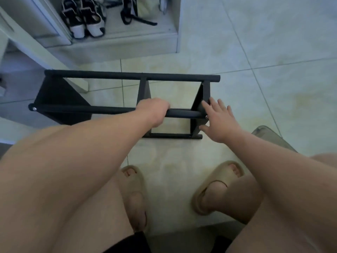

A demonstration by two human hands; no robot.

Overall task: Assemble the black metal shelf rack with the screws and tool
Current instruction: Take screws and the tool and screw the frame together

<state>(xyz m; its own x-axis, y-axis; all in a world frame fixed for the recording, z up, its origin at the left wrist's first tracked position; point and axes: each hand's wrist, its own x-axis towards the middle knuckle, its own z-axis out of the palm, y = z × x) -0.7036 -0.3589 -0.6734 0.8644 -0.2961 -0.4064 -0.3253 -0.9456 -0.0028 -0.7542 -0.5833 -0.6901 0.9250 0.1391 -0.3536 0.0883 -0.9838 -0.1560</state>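
Black metal shelf rack [127, 77] stands on the tiled floor [255, 88], at twelve o'clock from the person's beige slippers [133, 181]. The left hand [155, 111] grips the rack's near top bar [73, 108], fingers curled over it. At three o'clock from it, the right hand [220, 121] is spread wide, its straight fingers against the right end panel [199, 99]. A silver screw head [34, 109] shows at the bar's nine o'clock end. Black-and-white shoes [85, 21] sit in a cabinet at eleven o'clock.
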